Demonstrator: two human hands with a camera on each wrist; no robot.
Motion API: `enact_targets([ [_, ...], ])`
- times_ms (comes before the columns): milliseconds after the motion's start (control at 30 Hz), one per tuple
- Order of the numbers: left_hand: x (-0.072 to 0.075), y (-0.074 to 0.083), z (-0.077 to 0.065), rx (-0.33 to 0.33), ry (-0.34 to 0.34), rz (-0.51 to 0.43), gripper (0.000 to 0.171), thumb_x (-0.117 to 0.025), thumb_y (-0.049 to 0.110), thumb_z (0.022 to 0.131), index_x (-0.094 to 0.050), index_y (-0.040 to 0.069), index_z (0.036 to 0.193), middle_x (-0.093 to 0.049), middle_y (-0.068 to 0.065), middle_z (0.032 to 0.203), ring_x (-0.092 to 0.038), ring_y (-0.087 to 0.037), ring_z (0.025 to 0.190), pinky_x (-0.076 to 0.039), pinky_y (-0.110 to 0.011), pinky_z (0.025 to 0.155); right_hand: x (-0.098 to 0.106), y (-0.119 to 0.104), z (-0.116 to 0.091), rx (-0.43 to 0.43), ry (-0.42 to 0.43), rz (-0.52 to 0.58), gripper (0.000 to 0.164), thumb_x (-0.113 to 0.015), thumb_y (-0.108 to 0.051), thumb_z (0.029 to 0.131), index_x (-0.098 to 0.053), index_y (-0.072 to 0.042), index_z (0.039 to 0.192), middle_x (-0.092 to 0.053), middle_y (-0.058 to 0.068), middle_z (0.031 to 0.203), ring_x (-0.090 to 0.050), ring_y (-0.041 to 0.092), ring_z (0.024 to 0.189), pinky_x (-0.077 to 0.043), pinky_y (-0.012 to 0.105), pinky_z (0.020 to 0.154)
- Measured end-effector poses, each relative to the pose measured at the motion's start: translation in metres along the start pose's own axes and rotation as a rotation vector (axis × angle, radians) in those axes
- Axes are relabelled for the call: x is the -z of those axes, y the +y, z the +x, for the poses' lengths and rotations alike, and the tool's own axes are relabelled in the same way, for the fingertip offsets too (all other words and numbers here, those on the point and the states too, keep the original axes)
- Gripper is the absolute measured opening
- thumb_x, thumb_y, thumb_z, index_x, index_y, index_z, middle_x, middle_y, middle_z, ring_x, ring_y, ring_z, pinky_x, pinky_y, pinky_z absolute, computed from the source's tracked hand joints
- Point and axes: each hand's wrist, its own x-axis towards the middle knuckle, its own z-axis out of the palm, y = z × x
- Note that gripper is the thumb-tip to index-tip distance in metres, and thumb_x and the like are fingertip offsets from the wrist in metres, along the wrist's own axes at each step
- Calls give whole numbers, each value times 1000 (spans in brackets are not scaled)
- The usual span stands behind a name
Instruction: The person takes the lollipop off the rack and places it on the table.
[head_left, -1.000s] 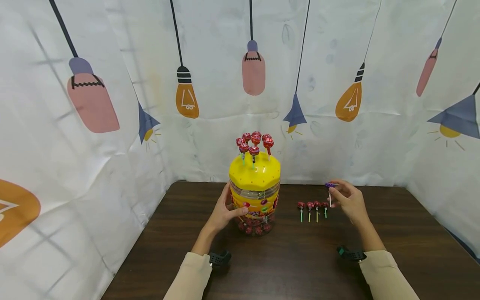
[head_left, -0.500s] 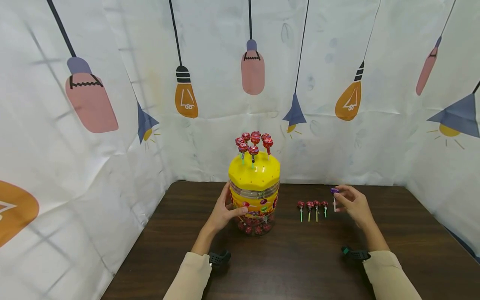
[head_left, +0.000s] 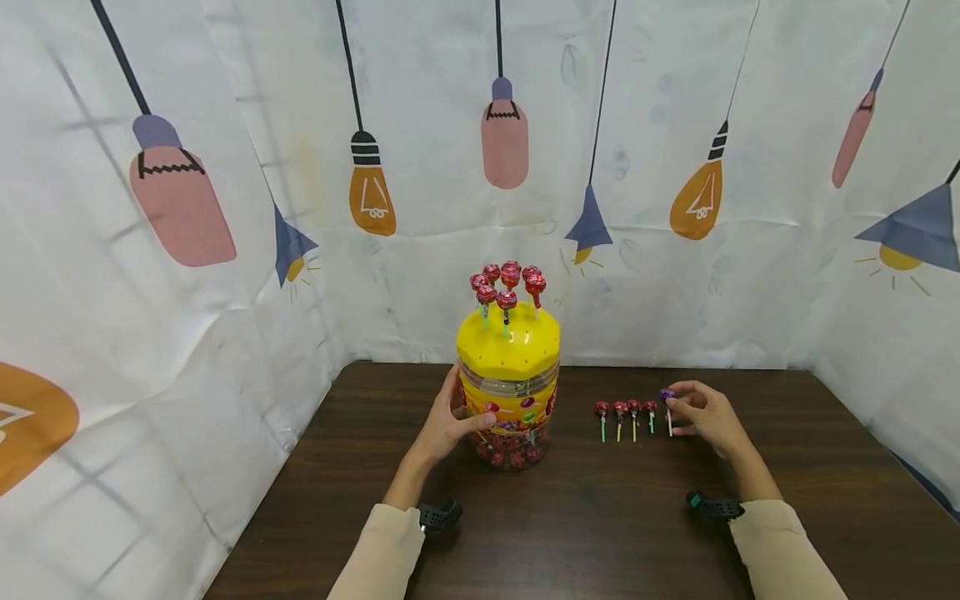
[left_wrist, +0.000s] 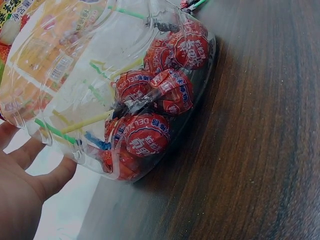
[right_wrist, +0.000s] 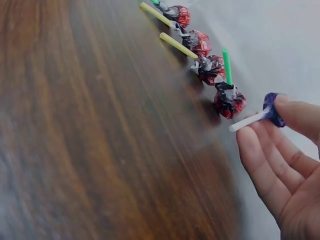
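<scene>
A clear candy jar (head_left: 517,454) with a yellow lid (head_left: 498,354) stands upright on the table, and my left hand (head_left: 447,427) grips its left side, thumb across the front. Through the jar's wall, the left wrist view shows red-wrapped lollipops (left_wrist: 147,135) lying inside. Several more red lollipops (head_left: 507,300) stick up out of the lid. My right hand (head_left: 712,419) pinches a purple-wrapped lollipop (head_left: 668,395) by its head, the white stick (right_wrist: 248,121) pointing toward me. Just left of it runs a row of red lollipops (head_left: 634,407) on the table, sticks toward me.
The dark brown wooden table (head_left: 577,525) carries the jar and the row. A white cloth (head_left: 450,308) printed with lamps hangs behind its back edge and on both sides. Each wrist wears a black band (head_left: 716,507).
My right hand has moved toward me with the purple lollipop, from behind the row's right end to beside it. My left hand and the jar have stayed put.
</scene>
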Motion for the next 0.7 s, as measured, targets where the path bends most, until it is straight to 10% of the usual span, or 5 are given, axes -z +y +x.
enact_targets([
  [300,-2,-1,1,2,2,11,92,-78,37,91,-19,39,162,-43,-2,156,-42,-33,142,-34,-71,114,1,3,-1,-72,-43,-102,47,-63,-21,103,-49,5,139,-68,23,111,-71,12,86,-64,34,74],
  [700,0,-1,1,0,4,7,92,-78,37,90,-20,39,161,-43,-3,156,-42,-34,142,-33,-72,115,0,3,1,-127,-77,-265,45,-65,-25,102,-54,5,134,-70,17,105,-68,19,83,-61,32,71],
])
